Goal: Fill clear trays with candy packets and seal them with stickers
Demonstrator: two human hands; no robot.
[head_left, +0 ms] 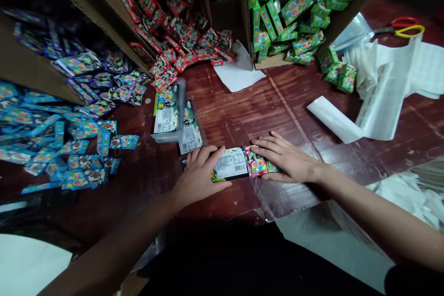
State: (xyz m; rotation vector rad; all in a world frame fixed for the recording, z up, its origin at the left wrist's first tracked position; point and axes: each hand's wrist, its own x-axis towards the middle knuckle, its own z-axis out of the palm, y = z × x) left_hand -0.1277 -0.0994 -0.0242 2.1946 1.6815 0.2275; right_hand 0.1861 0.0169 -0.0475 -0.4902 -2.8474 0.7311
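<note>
A black display card (231, 164) with a white barcode label lies on the table in front of me. My left hand (201, 173) grips its left end, thumb along the near edge and fingers over the far side. Against the card's right end sits a small red packet (257, 163). Beside it, a small green packet (271, 166) is partly hidden under my right hand (286, 157), whose thumb and fingers straddle the packets. Beyond my left hand lie more labelled black cards (166, 118) in clear plastic sleeves.
Cardboard boxes spill blue packets (83, 175), purple packets (100, 76), red packets (187, 41) and green packets (294, 23) around the table's far and left sides. White paper strips (378, 101) and scissors (402, 27) lie right. Clear plastic (284, 201) hangs over the near edge.
</note>
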